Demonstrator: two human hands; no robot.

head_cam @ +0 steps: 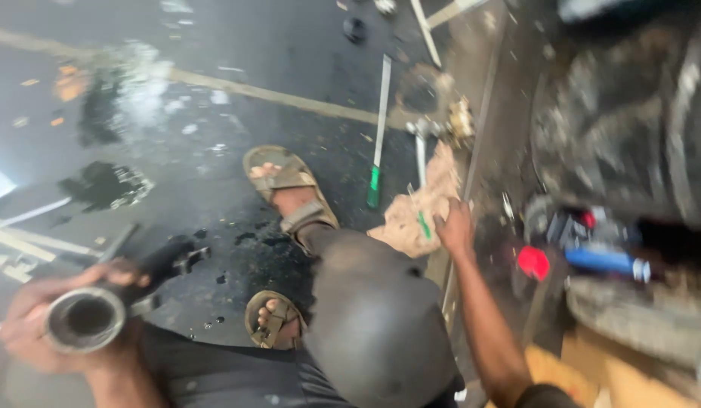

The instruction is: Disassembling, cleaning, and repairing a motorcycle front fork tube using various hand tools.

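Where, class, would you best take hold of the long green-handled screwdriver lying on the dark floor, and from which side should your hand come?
Probably by the green handle, the thicker end of the screwdriver, which points toward the sandalled foot. It lies flat with bare floor on its left, so come from above on that side; the rag and right hand crowd the other.

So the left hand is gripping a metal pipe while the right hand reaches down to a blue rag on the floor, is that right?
Not quite: the rag is tan, not blue, as the head view shows. The rest holds: the left hand grips a metal pipe, and the right hand reaches down to the rag on the floor.
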